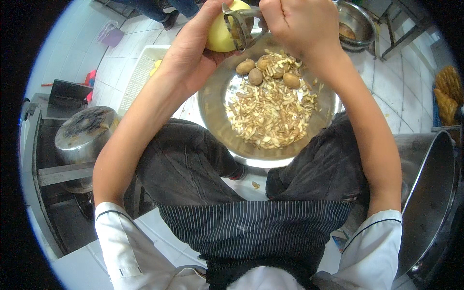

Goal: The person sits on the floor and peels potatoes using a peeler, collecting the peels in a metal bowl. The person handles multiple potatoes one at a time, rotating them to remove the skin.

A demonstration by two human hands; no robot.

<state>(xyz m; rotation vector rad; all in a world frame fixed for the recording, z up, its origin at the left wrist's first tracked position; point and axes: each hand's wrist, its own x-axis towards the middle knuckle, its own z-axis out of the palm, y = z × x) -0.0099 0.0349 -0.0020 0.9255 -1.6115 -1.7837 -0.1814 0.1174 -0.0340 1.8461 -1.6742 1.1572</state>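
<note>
At the top centre, my left hand (pixel 194 47) holds a mostly peeled yellow potato (pixel 219 34), with the palm beneath it. My right hand (pixel 302 27) is closed around the handle of a metal peeler (pixel 244 29), whose blade end lies against or right beside the potato's right side. Below both hands stands a wide stainless steel basin (pixel 214 112) between my knees. Many potato peelings (pixel 272 112) cover its bottom. Several unpeeled potatoes (pixel 255 76) rest among the peelings at its far side.
A white plastic basket (pixel 136 78) with yellow pieces stands left of the basin. Metal bowls (pixel 357 25) are at the upper right. A large metal pot (pixel 427 174) stands close on my right, an upturned blackened pot (pixel 85 130) on my left. A person's legs (pixel 156 9) show beyond.
</note>
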